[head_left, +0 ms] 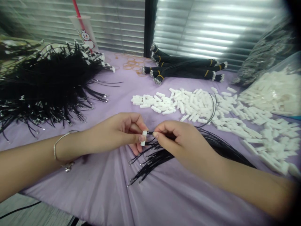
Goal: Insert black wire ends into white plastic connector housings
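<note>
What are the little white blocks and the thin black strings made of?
The white connector housings look like molded plastic: matte, with crisp, even edges. The black wires seem plastic-coated, since they bend softly and have a slight sheen. The tiny metal terminals at their tips glint like plated metal, but they are too small to tell which metal.

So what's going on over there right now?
A person is working with bare hands over a lilac cloth. Their left hand pinches a white plastic connector housing, and their right hand holds a thin black wire at it, with more loose black wires beneath. Loose white housings lie beyond, between a heap of black wires and banded wire bundles.
</note>
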`<state>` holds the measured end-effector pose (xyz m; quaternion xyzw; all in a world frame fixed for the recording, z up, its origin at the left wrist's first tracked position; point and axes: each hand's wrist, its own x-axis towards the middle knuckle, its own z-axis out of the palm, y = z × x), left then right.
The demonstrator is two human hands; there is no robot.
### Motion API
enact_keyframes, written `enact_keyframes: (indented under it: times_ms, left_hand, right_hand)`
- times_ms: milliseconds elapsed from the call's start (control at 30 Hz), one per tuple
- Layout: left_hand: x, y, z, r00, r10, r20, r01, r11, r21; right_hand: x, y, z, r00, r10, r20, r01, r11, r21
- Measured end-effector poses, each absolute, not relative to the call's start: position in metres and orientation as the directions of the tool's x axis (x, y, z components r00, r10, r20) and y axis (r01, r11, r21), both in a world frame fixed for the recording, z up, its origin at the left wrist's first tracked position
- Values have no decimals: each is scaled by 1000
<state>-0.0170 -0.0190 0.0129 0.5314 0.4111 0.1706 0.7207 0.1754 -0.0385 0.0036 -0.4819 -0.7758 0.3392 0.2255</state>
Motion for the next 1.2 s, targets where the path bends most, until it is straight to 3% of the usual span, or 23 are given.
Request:
enact_keyframes:
  times_ms: [200,433,733,800,900,1000,1200]
  left_hand:
    - [-23,-13,9,684,625,-377,189,348,918]
    - [-18,-17,9,674,644,-362,163,349,923]
    - [-16,-20,7,685,643,-343,119,365,923]
    - [-18,-20,7,682,654,-328,108,353,929]
    - [-21,-21,10,675,683,-281,84,307,948]
    - [-19,-25,16,663,719,-209,66,222,973]
    - [-15,-29,31,597,786,-158,92,129,987]
  right_hand:
    - [179,-35,6,-453,892,-4,556,279,-783]
    - [178,-35,2,-483,874,61,505,335,-795]
    - [181,-35,-1,-535,845,20,474,319,-821]
    - [183,-36,2,-526,850,32,502,341,-795]
    - [186,-37,8,-526,837,152,592,489,-640]
    - [188,-34,13,-619,766,175,585,598,-548]
    - [189,-23,4,-653,738,173,374,512,-773]
